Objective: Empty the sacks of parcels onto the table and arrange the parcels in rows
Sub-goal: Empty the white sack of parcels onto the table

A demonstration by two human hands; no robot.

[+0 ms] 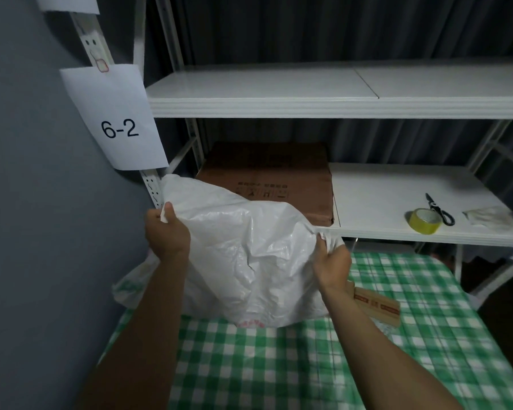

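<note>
- A white woven sack (pixel 243 261) is held up over the far left part of the green checked table (pixel 279 365), its lower end resting on the cloth.
- The left hand (pixel 167 232) grips its upper left corner; the right hand (pixel 332 261) pinches its right corner.
- A brown cardboard parcel (pixel 378 306) lies beside the right wrist.
- On the shelf (pixel 397 190) behind: a cardboard box (pixel 267 170), tape roll (pixel 424 221), scissors (pixel 439 209).
- A paper label (pixel 119 119) reads 6-2.

Both bare forearms reach forward from the near edge, angled slightly inward. The left hand (pixel 167 232) is raised higher on the left, its thumb up and fingers curled, pinching a fold of the white woven plastic sack (pixel 243 255). The right hand (pixel 332 261) (lower, further right) grips another bunched fold of it.
</note>
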